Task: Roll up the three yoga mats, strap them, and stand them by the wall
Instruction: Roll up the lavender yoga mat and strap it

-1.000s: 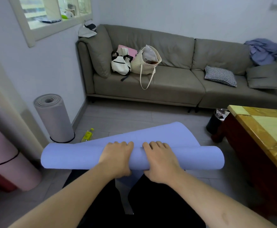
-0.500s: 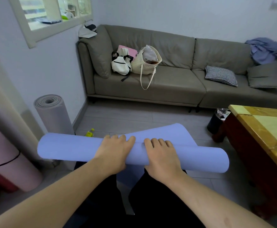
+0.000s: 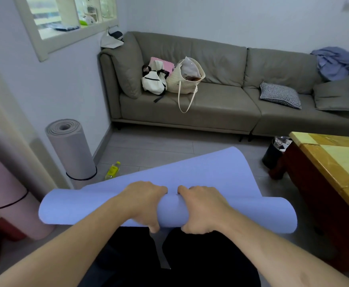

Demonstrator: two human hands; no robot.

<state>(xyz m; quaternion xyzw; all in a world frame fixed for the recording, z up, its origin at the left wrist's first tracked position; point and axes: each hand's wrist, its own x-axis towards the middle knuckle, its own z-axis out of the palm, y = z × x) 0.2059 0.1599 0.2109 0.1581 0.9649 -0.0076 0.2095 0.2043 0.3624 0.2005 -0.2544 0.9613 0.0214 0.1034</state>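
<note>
At the far left of the frame a pink mat with a black strap is leaning by the wall, and beside it a grey mat is standing upright, strapped near its base — two look finished. In the lower centre the left hand and the right hand are both gripping the blue mat, fingers curled over the top of the roll and thumbs under it. Its loose tail is still sticking up behind the hands, so I judge the rolling step is in hand. Next the roll is needing more turns, then a strap — I am seeing no free strap.
</note>
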